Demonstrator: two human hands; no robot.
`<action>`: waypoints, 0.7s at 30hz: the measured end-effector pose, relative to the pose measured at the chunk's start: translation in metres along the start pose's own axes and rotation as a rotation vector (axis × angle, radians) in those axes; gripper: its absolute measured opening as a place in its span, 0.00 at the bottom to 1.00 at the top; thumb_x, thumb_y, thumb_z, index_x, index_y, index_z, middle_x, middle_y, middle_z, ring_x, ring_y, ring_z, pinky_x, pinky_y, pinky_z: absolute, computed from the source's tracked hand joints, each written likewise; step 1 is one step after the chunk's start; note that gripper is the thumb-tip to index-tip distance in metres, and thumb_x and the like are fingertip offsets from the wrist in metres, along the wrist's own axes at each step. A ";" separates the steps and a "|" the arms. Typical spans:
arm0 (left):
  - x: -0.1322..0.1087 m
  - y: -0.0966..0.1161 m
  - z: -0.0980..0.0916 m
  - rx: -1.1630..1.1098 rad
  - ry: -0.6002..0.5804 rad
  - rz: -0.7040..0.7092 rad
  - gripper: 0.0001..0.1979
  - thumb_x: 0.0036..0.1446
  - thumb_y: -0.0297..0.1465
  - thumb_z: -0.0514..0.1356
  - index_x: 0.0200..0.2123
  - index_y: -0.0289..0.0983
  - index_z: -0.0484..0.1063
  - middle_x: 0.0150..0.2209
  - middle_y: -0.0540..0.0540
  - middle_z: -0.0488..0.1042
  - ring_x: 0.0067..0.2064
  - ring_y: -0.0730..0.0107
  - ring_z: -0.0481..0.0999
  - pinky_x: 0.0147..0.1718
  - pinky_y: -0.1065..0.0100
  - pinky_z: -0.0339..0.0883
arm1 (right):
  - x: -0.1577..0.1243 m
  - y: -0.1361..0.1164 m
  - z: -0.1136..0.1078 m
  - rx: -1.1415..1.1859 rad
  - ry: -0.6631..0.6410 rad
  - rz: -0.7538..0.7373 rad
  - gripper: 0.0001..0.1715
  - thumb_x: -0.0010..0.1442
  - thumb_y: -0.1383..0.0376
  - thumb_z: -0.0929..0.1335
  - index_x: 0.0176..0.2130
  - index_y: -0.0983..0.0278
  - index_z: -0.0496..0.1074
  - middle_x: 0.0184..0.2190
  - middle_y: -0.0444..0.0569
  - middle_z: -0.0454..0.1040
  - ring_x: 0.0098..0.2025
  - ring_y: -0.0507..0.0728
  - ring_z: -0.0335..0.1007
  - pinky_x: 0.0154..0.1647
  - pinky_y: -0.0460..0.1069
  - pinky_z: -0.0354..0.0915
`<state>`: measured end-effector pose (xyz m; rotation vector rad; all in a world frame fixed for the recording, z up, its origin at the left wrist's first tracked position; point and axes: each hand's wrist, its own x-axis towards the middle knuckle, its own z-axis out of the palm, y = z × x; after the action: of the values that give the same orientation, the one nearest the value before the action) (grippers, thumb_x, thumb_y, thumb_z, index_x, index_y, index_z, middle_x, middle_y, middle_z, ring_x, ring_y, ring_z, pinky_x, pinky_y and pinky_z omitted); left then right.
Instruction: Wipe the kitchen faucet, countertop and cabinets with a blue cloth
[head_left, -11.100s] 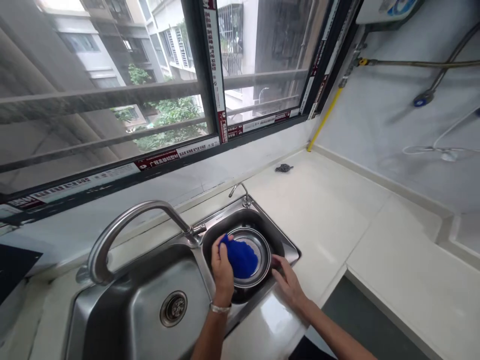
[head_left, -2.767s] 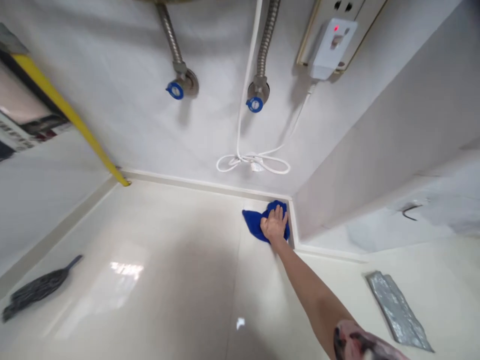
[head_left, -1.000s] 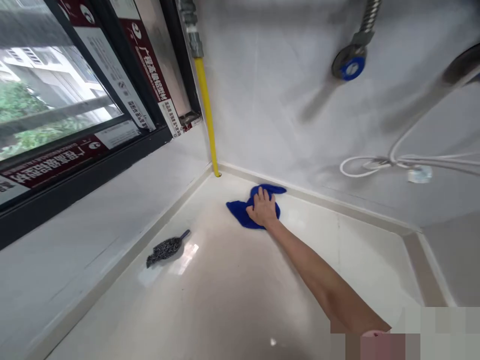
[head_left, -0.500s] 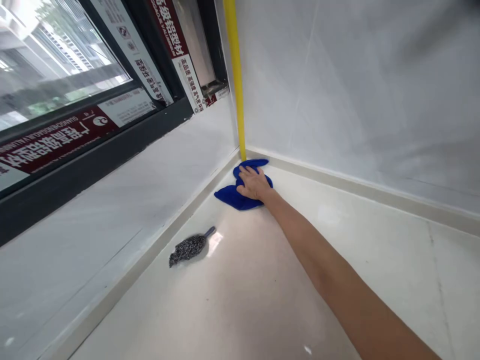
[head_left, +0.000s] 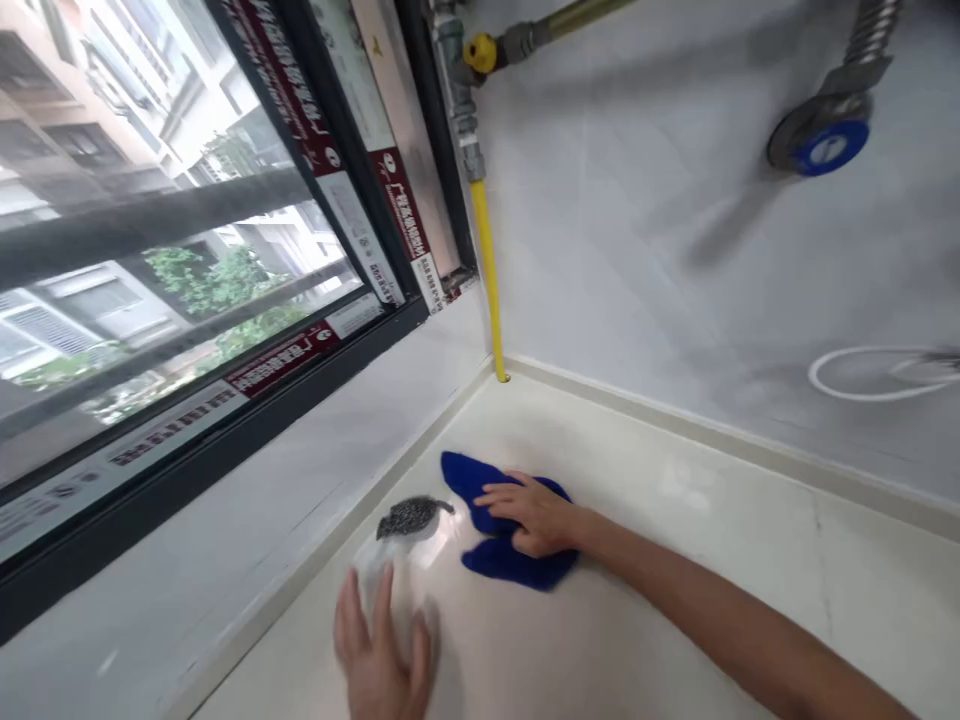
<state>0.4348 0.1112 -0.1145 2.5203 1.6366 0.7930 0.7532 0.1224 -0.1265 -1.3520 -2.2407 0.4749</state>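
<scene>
My right hand (head_left: 536, 513) rests palm down on a rumpled blue cloth (head_left: 517, 562), fingers spread over its folds and pressing it to the glossy pale countertop-like surface (head_left: 637, 620). Over that surface, at the lower middle, hovers my left hand (head_left: 382, 650), open and blurred, with nothing in it. Just beyond its fingertips lies a dark speckled clump with a short handle (head_left: 411, 515), perhaps a wire scourer; its exact kind is unclear. It sits left of the cloth, apart from both hands.
A yellow pipe (head_left: 489, 280) enters the surface at the back corner. Above it is a metal fitting (head_left: 457, 75). A blue-capped valve (head_left: 831, 148) and white cable loop (head_left: 862, 395) are on the right wall. A dark-framed window (head_left: 360, 340) borders the left.
My right hand has drawn the blue cloth back from the corner toward me. My left hand has come into view. The camera has tilted up, showing pipe fittings and a valve.
</scene>
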 end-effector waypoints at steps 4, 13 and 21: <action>0.078 0.009 0.015 -0.006 0.043 0.077 0.29 0.68 0.34 0.53 0.69 0.34 0.61 0.77 0.35 0.40 0.77 0.37 0.36 0.72 0.34 0.50 | -0.061 0.014 -0.011 -0.113 0.085 0.179 0.37 0.48 0.68 0.63 0.58 0.61 0.75 0.70 0.51 0.65 0.73 0.60 0.58 0.77 0.63 0.44; 0.088 -0.013 0.023 -0.222 -0.146 -0.154 0.19 0.63 0.39 0.60 0.55 0.41 0.74 0.53 0.40 0.74 0.47 0.56 0.77 0.48 0.55 0.75 | 0.009 0.059 -0.027 -0.464 0.121 0.816 0.37 0.65 0.59 0.59 0.68 0.72 0.64 0.76 0.59 0.48 0.78 0.69 0.42 0.74 0.70 0.44; 0.076 -0.055 -0.062 -0.880 0.360 -0.722 0.39 0.47 0.56 0.70 0.55 0.39 0.72 0.51 0.44 0.76 0.44 0.67 0.77 0.38 0.70 0.74 | 0.134 -0.024 0.041 -0.277 0.141 0.528 0.37 0.62 0.59 0.63 0.65 0.73 0.66 0.75 0.63 0.52 0.76 0.73 0.43 0.74 0.73 0.38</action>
<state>0.3858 0.1867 -0.0466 1.1446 1.5781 1.4544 0.6597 0.2290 -0.1182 -2.0659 -1.8703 0.2316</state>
